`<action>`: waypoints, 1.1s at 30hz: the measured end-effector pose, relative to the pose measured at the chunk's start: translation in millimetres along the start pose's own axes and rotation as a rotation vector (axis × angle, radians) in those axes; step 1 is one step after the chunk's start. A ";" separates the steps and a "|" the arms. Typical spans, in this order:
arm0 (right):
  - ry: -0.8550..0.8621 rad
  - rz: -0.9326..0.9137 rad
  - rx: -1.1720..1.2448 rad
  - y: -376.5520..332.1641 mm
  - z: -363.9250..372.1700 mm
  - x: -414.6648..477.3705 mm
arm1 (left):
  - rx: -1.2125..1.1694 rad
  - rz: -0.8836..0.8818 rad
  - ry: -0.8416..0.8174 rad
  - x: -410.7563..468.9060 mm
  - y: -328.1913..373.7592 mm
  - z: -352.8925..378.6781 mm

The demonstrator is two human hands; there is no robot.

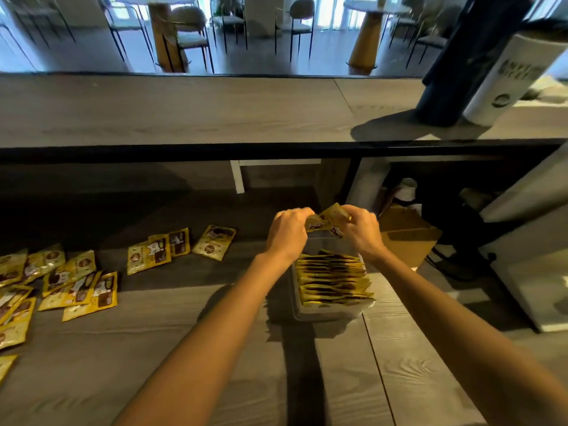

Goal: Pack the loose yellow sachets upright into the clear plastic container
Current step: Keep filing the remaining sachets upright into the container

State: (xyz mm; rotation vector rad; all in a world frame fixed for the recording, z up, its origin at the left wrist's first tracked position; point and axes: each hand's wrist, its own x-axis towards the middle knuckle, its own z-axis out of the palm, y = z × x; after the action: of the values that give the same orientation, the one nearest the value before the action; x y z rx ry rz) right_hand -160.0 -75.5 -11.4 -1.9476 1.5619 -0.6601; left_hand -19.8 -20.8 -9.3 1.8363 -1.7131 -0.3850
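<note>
Loose yellow sachets (76, 281) lie flat on bench (184, 333), far left: supply pile, judged within reach. Left hand (287, 233) and right hand (359, 232), fingers curled, pinch held sachets (330, 221) together, probably squaring them. Clear container (330, 313) just below; packed row (333, 276) stands on edge, far end unfilled.

Backlit. Daylight through far windows (332, 13), blown out, bluish. Upper counter (184, 112) evenly lit; tubes (491, 72) on it cast a soft shadow left. Lower worktop (138, 348) dim, warm cast, black under the ledge. Dark shadow strip between the forearms (215, 318). Slight motion blur on left hand (287, 238), right hand (361, 232) and the sachets (329, 221) they pinch. Heavy fisheye: edges bow, corners smear. Far chairs (302, 20) soft.
</note>
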 end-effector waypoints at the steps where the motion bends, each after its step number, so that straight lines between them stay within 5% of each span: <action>1: -0.020 0.004 -0.023 7.6 1.0 1.7 | 0.006 0.000 -0.029 2.6 1.3 6.2; 15: -0.325 -0.003 -0.248 54.7 19.3 14.5 | 0.151 -0.138 -0.500 11.4 -20.5 47.3; 33: -0.454 0.022 -0.214 64.6 24.2 4.1 | 0.099 -0.152 -0.623 6.7 -31.3 49.5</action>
State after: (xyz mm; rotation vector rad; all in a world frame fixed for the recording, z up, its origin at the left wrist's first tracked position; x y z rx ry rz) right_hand -188.5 -87.9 -73.1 -2.0467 1.4039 -0.0269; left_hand -22.5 -38.4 -65.5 2.0616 -2.0129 -1.0406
